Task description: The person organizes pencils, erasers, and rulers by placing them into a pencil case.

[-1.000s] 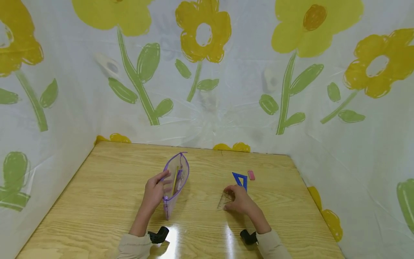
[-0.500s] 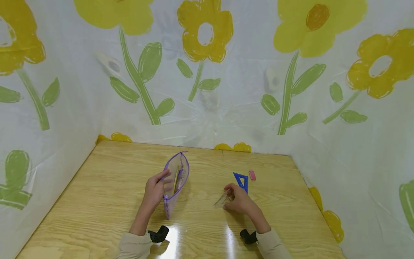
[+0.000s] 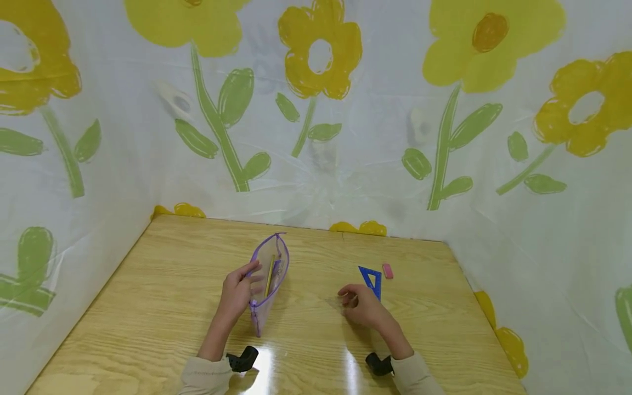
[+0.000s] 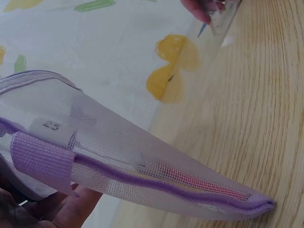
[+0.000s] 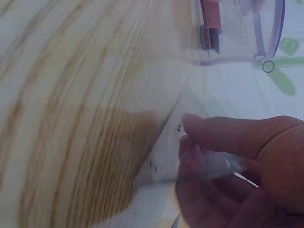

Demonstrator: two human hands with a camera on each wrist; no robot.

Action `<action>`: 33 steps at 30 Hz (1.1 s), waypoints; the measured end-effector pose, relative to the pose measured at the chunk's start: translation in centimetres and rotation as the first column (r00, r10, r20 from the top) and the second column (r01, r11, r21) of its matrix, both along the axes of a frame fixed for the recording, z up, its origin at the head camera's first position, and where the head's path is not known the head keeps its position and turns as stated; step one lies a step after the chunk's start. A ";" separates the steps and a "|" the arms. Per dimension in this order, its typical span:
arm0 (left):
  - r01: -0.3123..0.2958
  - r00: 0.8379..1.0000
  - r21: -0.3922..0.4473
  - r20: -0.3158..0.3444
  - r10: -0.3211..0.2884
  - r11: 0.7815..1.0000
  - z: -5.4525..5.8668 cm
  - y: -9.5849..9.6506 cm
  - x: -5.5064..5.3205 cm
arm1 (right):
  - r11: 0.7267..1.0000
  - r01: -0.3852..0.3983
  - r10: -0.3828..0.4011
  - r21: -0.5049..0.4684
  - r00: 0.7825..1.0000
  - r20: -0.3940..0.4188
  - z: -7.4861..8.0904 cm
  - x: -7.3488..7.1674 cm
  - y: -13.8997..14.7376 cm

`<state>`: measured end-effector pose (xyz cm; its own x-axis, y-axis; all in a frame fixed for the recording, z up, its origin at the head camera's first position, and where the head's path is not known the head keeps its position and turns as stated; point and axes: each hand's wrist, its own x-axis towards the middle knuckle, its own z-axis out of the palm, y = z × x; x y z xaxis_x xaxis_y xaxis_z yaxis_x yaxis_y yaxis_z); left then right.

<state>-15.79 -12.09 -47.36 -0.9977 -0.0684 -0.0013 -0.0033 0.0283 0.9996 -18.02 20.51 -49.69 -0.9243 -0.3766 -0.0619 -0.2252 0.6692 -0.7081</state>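
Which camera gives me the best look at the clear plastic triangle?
The right wrist view: the clear plastic triangle is large there, pinched in the right hand. The head view shows it only faintly; the left wrist view, small at the top edge.

The person wore pale beige long sleeves of plain cloth, lightly creased. The left sleeve (image 3: pixel 206 377) carried a fine line of stitching running across it just behind its edge; the right sleeve (image 3: pixel 418 375) matched it in colour. Both ended near the wrist, leaving the left hand (image 3: pixel 237 291) and right hand (image 3: pixel 366 308) bare. Beside the left cuff sat a black, elbow-shaped fitting (image 3: pixel 244 359) with a blunt end and a dotted surface; a similar black fitting (image 3: pixel 379 364) sat beside the right.
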 end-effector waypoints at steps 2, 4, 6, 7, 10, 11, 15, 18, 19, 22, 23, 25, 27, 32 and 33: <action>-0.002 1.000 0.003 -0.002 0.002 1.000 0.0 0.0 0.0 | 1.000 0.013 -0.013 -0.019 1.000 -0.014 0.1 0.0 0.0; -0.003 1.000 0.006 -0.004 0.003 1.000 0.0 0.0 0.0 | 0.998 0.028 -0.029 -0.054 0.999 -0.023 0.1 0.0 -0.1; -0.004 1.000 0.007 -0.004 0.005 1.000 0.0 0.0 0.1 | 0.994 0.044 -0.046 -0.095 0.999 -0.020 0.2 0.1 -0.2; -0.006 1.000 0.008 -0.004 0.006 1.000 0.0 0.0 0.1 | 0.992 0.051 -0.054 -0.112 0.998 -0.017 0.2 0.0 -0.3; -0.005 1.000 0.006 -0.005 0.005 1.000 0.0 0.0 0.2 | 0.985 0.061 -0.062 -0.160 0.998 -0.004 0.2 0.0 -0.4; -0.006 1.000 0.005 -0.005 0.006 1.000 0.0 0.0 0.2 | 0.982 0.063 -0.063 -0.176 0.998 0.002 0.1 -0.1 -0.5; -0.014 1.000 0.008 -0.001 0.014 1.000 0.0 0.0 0.3 | 0.962 0.077 -0.070 -0.261 0.997 0.038 0.0 -0.2 -0.8; -0.021 1.000 0.016 0.004 0.021 1.000 0.0 0.0 0.2 | 0.938 0.090 -0.073 -0.334 0.995 0.065 0.0 -0.2 -1.0; -0.024 1.000 0.015 0.005 0.024 1.000 0.0 0.0 0.2 | 0.928 0.092 -0.070 -0.361 0.995 0.074 0.0 -0.2 -1.0; -0.027 1.000 0.013 0.003 0.027 1.000 0.1 0.0 0.1 | 0.897 0.106 -0.067 -0.428 0.992 0.105 0.0 -0.2 -1.2; -0.026 1.000 0.010 0.002 0.026 1.000 0.1 0.0 0.1 | 0.887 0.116 -0.067 -0.447 0.990 0.122 0.0 -0.3 -1.2; -0.022 1.000 0.007 0.003 0.022 1.000 0.0 -0.1 0.0 | 0.869 0.134 -0.072 -0.476 0.986 0.148 0.0 -0.4 -1.4; -0.018 1.000 0.005 0.007 0.018 1.000 0.0 -0.1 0.0 | 0.852 0.158 -0.081 -0.498 0.981 0.174 -0.1 -0.5 -1.5; -0.027 1.000 0.004 0.007 0.027 1.000 -0.1 -0.1 -0.1 | 0.817 0.183 -0.071 -0.548 0.973 0.219 -0.4 -0.8 -1.8; -0.030 1.000 0.005 0.008 0.030 1.000 -0.1 -0.1 -0.1 | 0.811 0.182 -0.068 -0.556 0.973 0.220 -0.5 -0.8 -1.8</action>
